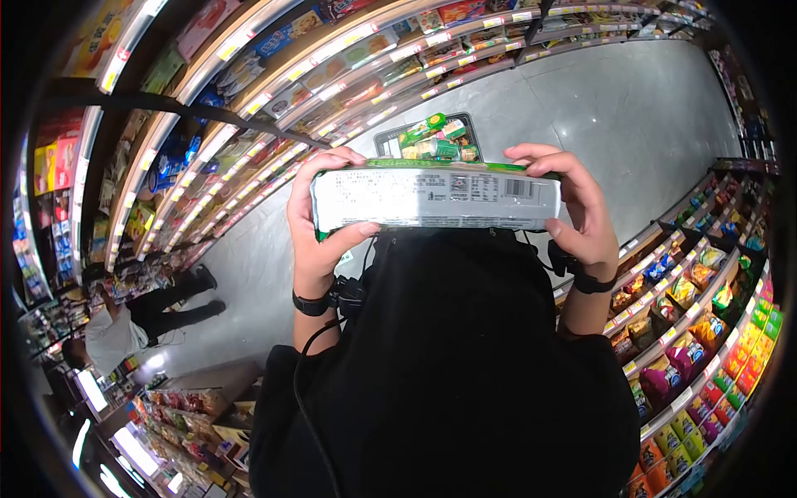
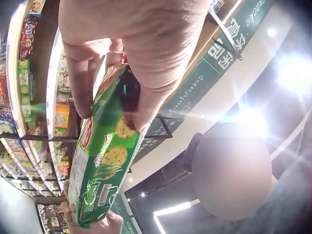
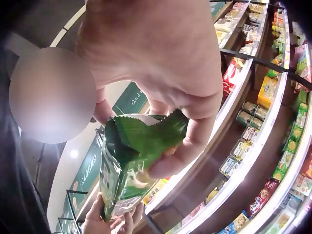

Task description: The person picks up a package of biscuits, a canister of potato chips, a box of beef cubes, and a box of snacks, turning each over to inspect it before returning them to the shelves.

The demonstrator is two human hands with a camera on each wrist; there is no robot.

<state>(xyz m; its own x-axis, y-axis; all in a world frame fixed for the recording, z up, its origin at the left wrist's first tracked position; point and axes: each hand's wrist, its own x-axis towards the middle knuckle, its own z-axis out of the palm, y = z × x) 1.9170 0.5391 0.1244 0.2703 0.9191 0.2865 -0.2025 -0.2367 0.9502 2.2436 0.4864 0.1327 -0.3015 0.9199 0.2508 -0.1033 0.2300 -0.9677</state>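
Observation:
A long green packet of crackers (image 1: 440, 199) is held up in front of the chest, its pale printed side with a barcode facing the head camera. My left hand (image 1: 309, 241) grips one end, thumb along the near edge and fingers over the far edge. At the other end, my right hand (image 1: 586, 212) holds it the same way. The left wrist view shows round, speckled crackers pictured on the green front of the packet (image 2: 108, 151). In the right wrist view, the crimped end seal of the packet (image 3: 146, 134) sits between thumb and fingers.
Beyond the packet, a dark shopping basket (image 1: 474, 137) with green packs and cans stands on the grey floor (image 1: 614, 108). Snack shelves (image 1: 349, 50) run along the left and far side. More shelves with bagged snacks (image 1: 664, 373) stand at right. Another person (image 1: 124, 332) is at far left.

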